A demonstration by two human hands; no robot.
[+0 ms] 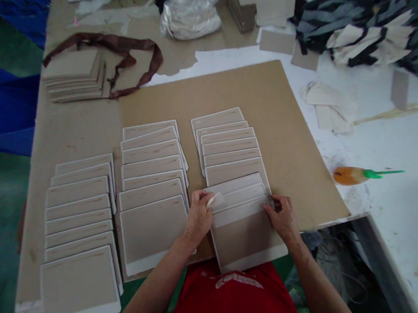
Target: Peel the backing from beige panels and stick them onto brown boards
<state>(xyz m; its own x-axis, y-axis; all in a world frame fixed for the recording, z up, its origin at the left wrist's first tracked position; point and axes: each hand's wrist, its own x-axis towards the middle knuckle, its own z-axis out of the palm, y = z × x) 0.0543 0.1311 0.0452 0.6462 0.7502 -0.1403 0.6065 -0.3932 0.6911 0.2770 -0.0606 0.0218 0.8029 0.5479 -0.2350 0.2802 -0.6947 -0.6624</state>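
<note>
Closed around a small whitish flat piece (215,201), my left hand (200,216) rests at the left edge of the nearest grey board panel (243,241). What the piece is made of I cannot make out. My right hand (283,218) pinches the right edge of that panel, near its pale upper strip. The panel has white borders and overlaps a fanned row of similar panels (231,151) behind it. Two more fanned rows lie to the left, a middle row (152,229) and a left row (79,281); many of their panels carry thin brownish streaks near the top.
Under the rows lies a large brown board (296,149). An orange bottle with a green nozzle (350,176) lies on the right. Behind are stacked boards (74,76), a brown strap (142,81), a plastic-wrapped bundle (191,15) and fabric strips (370,39). An open gap borders the table at lower right.
</note>
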